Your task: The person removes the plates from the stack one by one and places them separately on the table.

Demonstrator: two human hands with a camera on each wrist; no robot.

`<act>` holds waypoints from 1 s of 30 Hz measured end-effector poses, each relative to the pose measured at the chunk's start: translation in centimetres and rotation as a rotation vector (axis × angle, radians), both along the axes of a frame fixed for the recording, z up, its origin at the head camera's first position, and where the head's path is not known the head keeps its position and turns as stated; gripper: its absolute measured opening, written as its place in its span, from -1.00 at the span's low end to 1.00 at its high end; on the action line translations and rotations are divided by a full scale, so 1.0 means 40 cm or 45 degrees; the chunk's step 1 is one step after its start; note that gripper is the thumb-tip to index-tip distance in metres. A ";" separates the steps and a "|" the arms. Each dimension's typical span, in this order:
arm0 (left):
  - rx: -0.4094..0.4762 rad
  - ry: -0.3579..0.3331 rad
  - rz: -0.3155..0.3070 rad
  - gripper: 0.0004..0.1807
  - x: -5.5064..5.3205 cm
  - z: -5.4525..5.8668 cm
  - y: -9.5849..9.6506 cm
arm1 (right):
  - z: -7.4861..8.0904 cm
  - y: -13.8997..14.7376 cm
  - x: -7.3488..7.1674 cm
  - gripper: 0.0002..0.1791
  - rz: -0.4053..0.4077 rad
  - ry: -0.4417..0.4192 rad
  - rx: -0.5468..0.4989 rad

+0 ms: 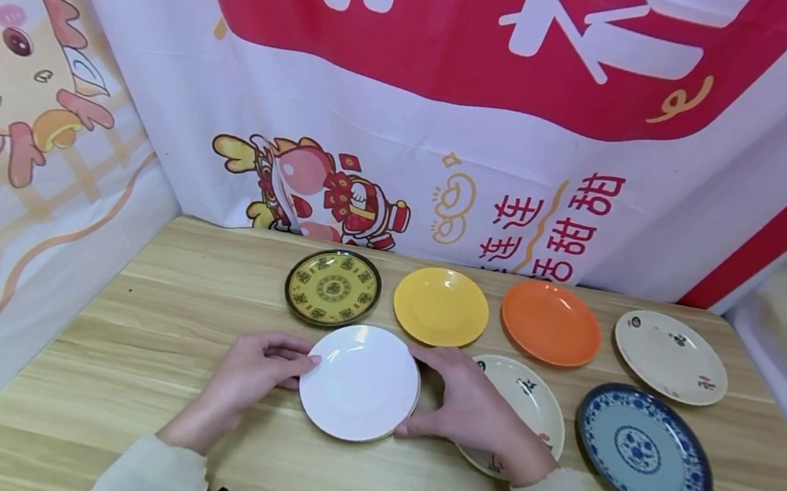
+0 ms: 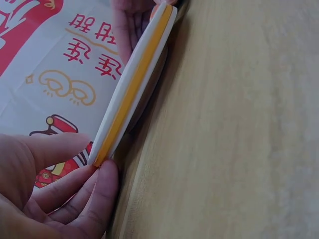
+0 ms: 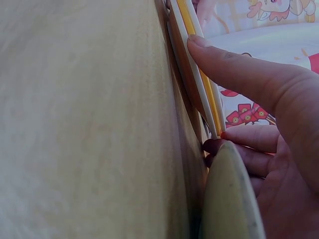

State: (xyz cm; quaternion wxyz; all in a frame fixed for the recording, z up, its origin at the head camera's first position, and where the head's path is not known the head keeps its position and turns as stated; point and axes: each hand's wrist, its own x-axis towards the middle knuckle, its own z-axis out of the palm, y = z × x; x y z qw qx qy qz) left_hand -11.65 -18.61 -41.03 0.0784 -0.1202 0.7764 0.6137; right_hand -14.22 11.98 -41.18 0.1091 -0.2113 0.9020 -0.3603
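Note:
Both hands hold a small stack of round plates at its opposite edges. On top is a plain white plate (image 1: 359, 383); a yellow plate (image 2: 130, 92) is sandwiched between it and another white plate (image 2: 143, 88) below. The left hand (image 1: 261, 368) pinches the stack's left edge, thumb at the top rim and fingers underneath. Around the right edge, the right hand (image 1: 467, 400) grips with its thumb at the near side and fingers at the far side. The stack looks slightly raised off the table. Under the right hand and forearm lies a cream plate (image 1: 525, 398) with small dark drawings, partly hidden.
Along the back of the wooden table (image 1: 94, 373) lie an olive patterned plate (image 1: 333, 288), a yellow plate (image 1: 441, 308), an orange plate (image 1: 550, 324) and a cream plate (image 1: 671, 357). A blue-rimmed oval plate (image 1: 643, 450) is at right. Printed cloth (image 1: 406, 133) hangs behind.

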 end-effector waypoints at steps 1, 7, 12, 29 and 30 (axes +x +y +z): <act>-0.017 -0.001 -0.003 -0.63 -0.001 0.000 0.001 | -0.001 0.000 0.000 0.14 -0.001 0.000 0.001; -0.081 -0.014 -0.002 -0.67 -0.004 0.004 0.002 | -0.003 -0.001 -0.002 0.13 0.009 0.002 0.005; -0.089 -0.017 -0.007 -0.68 -0.007 0.004 -0.001 | -0.001 0.000 -0.001 0.14 0.007 0.009 0.013; -0.116 -0.002 -0.012 -0.60 -0.010 0.008 -0.021 | -0.001 0.000 -0.004 0.10 0.000 0.005 0.038; -0.116 -0.001 -0.010 -0.60 -0.010 0.010 -0.024 | 0.000 0.000 -0.003 0.10 -0.006 -0.002 0.041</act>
